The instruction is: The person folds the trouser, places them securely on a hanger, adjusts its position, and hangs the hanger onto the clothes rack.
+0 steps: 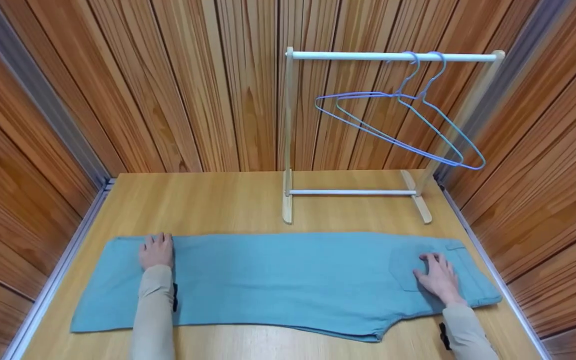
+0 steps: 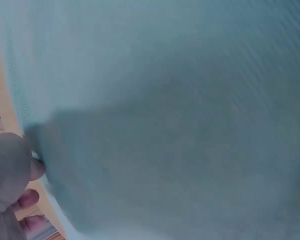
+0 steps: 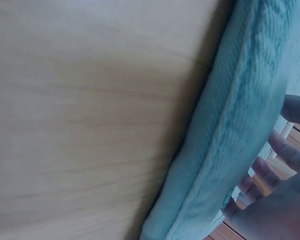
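Note:
A pair of teal trousers (image 1: 278, 280), folded lengthwise, lies flat across the wooden table, its leg ends at the left and waist at the right. My left hand (image 1: 156, 251) rests on the legs near their far edge, the fingertips right at that edge. In the left wrist view its fingers (image 2: 27, 199) show beside the cloth (image 2: 165, 125). Over the patch pocket (image 1: 403, 270) at the right end lies my right hand (image 1: 439, 278), its fingers spread and loosely bent. In the right wrist view a thick edge of the trousers (image 3: 225, 125) runs alongside that hand (image 3: 275, 200).
Behind the trousers stands a garment rack (image 1: 289, 135) with wooden posts and a white top bar (image 1: 348, 56). Two wire hangers (image 1: 388, 137), purple and blue, hang at its right side. Wood-panelled walls (image 1: 248, 100) close in the table (image 1: 203, 200) at the back and sides.

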Action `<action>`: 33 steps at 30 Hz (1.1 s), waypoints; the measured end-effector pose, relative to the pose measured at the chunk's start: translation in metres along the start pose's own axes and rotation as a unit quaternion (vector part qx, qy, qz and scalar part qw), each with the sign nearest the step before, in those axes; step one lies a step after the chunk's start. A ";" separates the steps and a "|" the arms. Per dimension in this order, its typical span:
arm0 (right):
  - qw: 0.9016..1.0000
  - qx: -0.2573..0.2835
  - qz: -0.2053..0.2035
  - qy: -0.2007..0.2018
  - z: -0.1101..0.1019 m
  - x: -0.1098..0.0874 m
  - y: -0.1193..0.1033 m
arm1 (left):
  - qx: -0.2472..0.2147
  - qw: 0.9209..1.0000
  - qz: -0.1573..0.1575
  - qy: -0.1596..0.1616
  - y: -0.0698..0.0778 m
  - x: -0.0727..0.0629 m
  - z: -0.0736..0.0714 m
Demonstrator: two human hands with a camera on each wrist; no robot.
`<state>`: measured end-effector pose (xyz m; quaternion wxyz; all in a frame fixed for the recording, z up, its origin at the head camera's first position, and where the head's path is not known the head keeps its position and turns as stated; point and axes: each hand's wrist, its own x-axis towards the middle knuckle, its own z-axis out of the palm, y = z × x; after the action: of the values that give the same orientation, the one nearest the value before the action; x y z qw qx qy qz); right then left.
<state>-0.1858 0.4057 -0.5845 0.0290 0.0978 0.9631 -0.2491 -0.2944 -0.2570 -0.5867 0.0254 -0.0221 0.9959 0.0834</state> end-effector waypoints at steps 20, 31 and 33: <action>1.000 0.003 -0.008 -0.006 0.000 -0.001 0.005 | -0.013 1.000 -0.004 0.009 0.009 0.009 -0.004; 1.000 0.008 -0.011 -0.012 0.002 -0.002 0.007 | -0.067 0.997 -0.048 0.005 0.012 0.022 -0.014; 1.000 0.008 -0.012 -0.012 0.002 -0.002 0.006 | -0.064 0.996 -0.050 0.021 0.014 0.022 -0.015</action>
<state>-0.1826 0.4096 -0.5892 0.0371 0.0829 0.9619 -0.2580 -0.3182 -0.2469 -0.5713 0.0072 -0.0754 0.9865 0.1455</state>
